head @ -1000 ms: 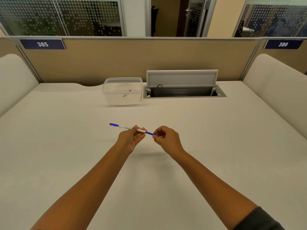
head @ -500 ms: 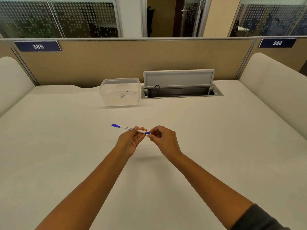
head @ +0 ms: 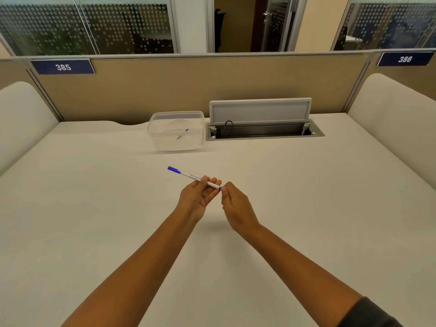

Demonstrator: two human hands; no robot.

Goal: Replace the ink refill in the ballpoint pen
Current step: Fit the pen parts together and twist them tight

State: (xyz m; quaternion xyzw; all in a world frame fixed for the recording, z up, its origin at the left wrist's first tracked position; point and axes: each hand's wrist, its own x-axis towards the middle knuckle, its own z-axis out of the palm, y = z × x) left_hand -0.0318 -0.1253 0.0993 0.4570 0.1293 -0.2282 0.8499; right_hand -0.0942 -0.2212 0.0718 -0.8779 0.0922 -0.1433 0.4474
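Note:
A white ballpoint pen (head: 191,176) with a blue cap at its far-left end is held above the middle of the desk. My left hand (head: 197,198) grips the barrel near its right end, palm up. My right hand (head: 234,206) pinches the small blue end piece (head: 220,188) at the pen's right tip; most of that piece is hidden by the fingertips. A clear plastic container (head: 176,132) stands at the back of the desk with a thin refill-like stick (head: 182,133) lying inside it.
Right of the container is an open cable hatch (head: 264,133) with its grey lid (head: 259,111) raised. A tan partition (head: 188,88) closes the back of the white desk (head: 94,220). Padded white side panels (head: 396,119) rise at left and right.
The blue section showing between my hands has shortened to a small tip as the right hand closed in on the barrel's end. The pen stays tilted the same way.

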